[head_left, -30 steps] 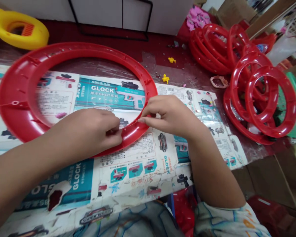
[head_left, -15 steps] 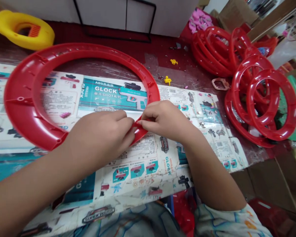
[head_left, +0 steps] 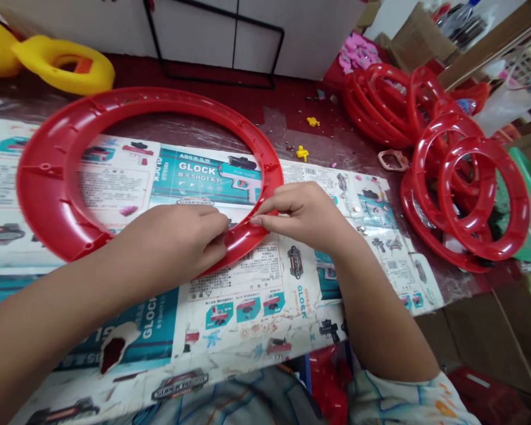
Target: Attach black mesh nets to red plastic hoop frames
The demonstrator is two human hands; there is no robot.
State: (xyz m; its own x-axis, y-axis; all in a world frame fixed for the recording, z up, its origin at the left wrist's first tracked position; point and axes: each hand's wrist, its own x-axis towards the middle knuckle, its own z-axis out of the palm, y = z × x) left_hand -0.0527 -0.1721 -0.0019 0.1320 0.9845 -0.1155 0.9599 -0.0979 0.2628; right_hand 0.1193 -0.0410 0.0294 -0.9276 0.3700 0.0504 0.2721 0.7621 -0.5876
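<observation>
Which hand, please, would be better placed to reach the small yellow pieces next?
Probably the right hand: it is at the large ring, toward its right side and closer to the yellow pieces than the left hand.

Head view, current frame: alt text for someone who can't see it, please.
Left hand and right hand touch the near side of a large red ring lying partly on printed cardboard. More red rings are heaped at right; a yellow ring-shaped piece sits upper left.
</observation>
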